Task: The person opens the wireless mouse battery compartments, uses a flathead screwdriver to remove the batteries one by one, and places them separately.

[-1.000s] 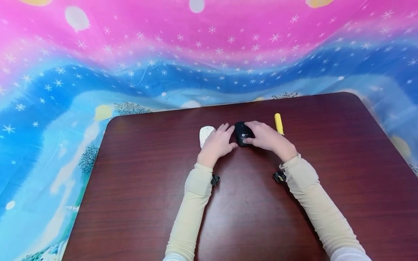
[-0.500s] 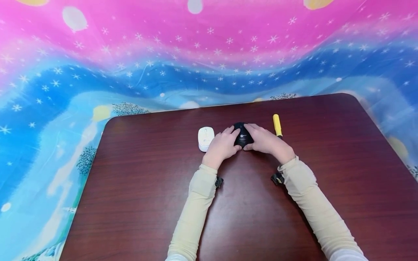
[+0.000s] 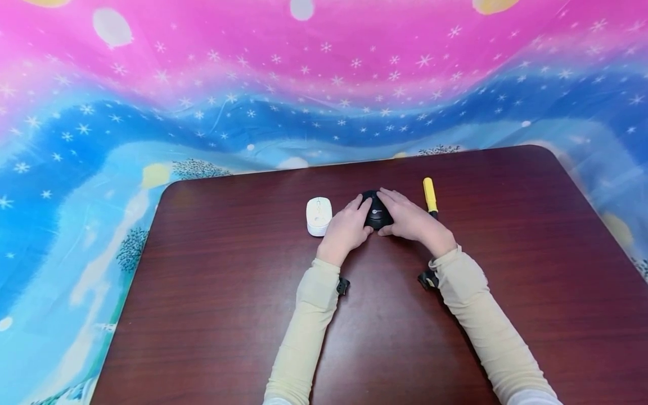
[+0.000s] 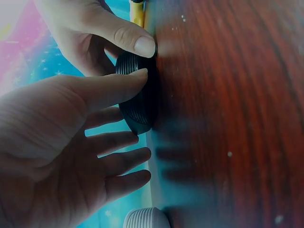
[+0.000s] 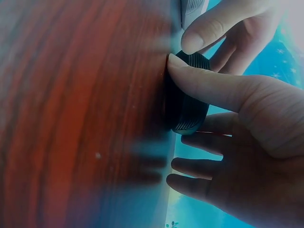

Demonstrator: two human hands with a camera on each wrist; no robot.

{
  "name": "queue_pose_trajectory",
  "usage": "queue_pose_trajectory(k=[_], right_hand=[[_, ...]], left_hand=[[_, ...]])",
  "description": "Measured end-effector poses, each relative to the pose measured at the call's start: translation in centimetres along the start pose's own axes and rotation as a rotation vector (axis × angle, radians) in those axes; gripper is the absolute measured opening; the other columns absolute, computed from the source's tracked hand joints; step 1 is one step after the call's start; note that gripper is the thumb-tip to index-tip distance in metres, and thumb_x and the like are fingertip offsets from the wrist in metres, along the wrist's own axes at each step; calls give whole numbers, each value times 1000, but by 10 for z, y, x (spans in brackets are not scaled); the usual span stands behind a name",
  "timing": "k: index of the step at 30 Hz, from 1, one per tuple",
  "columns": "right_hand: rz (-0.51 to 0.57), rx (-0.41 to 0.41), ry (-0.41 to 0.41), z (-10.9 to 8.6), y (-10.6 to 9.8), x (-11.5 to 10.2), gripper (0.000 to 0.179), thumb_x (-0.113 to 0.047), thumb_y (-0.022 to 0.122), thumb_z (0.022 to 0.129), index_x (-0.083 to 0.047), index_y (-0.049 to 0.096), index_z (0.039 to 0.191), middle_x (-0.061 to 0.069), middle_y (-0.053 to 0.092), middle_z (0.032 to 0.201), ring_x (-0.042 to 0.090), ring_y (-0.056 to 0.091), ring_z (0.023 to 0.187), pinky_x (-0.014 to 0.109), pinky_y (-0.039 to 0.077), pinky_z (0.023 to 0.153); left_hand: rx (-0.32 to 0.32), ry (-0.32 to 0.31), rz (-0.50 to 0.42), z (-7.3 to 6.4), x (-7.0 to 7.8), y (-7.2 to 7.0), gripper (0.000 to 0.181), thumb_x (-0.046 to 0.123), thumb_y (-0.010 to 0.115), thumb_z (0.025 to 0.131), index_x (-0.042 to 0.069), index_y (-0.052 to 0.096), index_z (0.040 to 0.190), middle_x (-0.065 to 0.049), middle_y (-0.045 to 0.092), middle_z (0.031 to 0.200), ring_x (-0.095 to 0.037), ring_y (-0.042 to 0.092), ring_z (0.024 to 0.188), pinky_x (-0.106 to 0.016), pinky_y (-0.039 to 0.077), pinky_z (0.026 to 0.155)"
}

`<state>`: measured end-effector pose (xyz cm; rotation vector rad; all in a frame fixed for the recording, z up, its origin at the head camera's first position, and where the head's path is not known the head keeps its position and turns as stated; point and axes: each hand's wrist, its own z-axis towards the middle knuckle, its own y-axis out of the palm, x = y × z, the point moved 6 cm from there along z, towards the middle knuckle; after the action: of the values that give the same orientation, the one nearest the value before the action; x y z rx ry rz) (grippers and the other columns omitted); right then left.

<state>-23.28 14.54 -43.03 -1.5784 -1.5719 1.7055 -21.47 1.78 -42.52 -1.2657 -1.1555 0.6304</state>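
A black computer mouse (image 3: 377, 212) sits on the dark wood table between both hands in the head view. My left hand (image 3: 347, 226) holds its left side, with the thumb at the near end and the index finger along the side. From the right, my right hand (image 3: 409, 219) grips it the same way. In the left wrist view the two thumbs press the mouse's ridged edge (image 4: 137, 113), while the lower fingers of the left hand stay extended beside it. The right wrist view shows the right thumb across the mouse (image 5: 187, 107), lower fingers spread.
Just left of the left hand lies a white computer mouse (image 3: 319, 216). A yellow-capped, pen-like tool (image 3: 430, 194) with a dark lower part lies beyond the right hand. The table's (image 3: 228, 253) far edge meets a pink and blue patterned cloth (image 3: 324, 84).
My left hand has moved right, away from the white mouse, and taken hold of the black mouse's left side. The right hand has stayed on the black mouse, with little movement.
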Motion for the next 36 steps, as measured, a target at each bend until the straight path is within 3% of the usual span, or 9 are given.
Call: queue_pose_trajectory(k=[18, 24, 32, 36], right_hand=[[14, 16, -4, -1, -3, 0, 90, -16, 82, 90, 9, 28, 158, 29, 25, 165, 46, 30, 149, 58, 31, 117], [42, 40, -32, 0, -8, 3, 90, -21, 84, 89, 10, 33, 156, 30, 34, 160, 46, 38, 144, 57, 35, 115], [65, 137, -113, -2, -20, 3, 68, -32, 78, 95, 7, 53, 145, 26, 58, 143, 40, 54, 132, 55, 43, 109], [102, 196, -133, -3, -24, 3, 55, -35, 72, 99, 3, 61, 138, 21, 67, 130, 34, 64, 118, 53, 49, 100]], left_hand=[[-21, -19, -42, 0, -2, 3, 75, 30, 71, 100, 12, 34, 162, -12, 32, 167, -26, 44, 145, -39, 47, 108], [-14, -12, -36, 0, -3, 1, 73, 29, 70, 101, 11, 35, 162, -13, 34, 166, -26, 48, 142, -39, 48, 107], [132, 37, -36, 0, -4, -6, 56, 18, 66, 103, 2, 47, 153, -16, 53, 152, -28, 60, 129, -38, 51, 102], [206, 61, -63, 0, -5, -10, 46, 16, 63, 104, 0, 53, 146, -15, 61, 141, -29, 65, 121, -39, 54, 98]])
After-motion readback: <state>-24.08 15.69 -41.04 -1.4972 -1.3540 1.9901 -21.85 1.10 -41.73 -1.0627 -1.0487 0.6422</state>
